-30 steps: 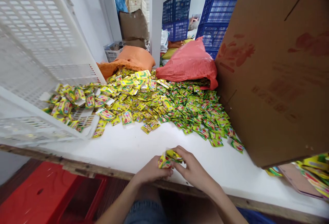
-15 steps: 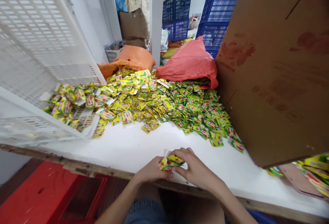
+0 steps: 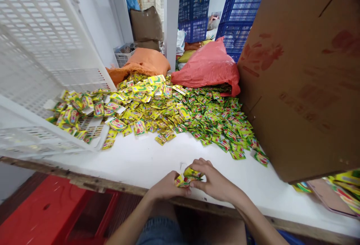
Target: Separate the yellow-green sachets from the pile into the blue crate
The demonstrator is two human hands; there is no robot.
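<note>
At the near edge of the white table (image 3: 146,162), my left hand (image 3: 164,188) and my right hand (image 3: 215,181) meet around a small bundle of yellow-green sachets (image 3: 186,177). Both hands grip the bundle, fingers curled over it. Farther back lies a wide pile of the same sachets (image 3: 180,112), yellower on the left and greener on the right. Some sachets spill into a tilted white plastic crate (image 3: 39,69) at the left.
A large brown cardboard box (image 3: 303,76) leans over the table's right side, with more sachets under it. A red plastic bag (image 3: 208,67) and an orange sack (image 3: 143,63) lie behind the pile. Blue crates (image 3: 236,16) stack at the back. A red stool (image 3: 47,211) stands at lower left.
My hands have closed tighter around the sachet bundle and shifted slightly right. The pile and crate are unchanged.
</note>
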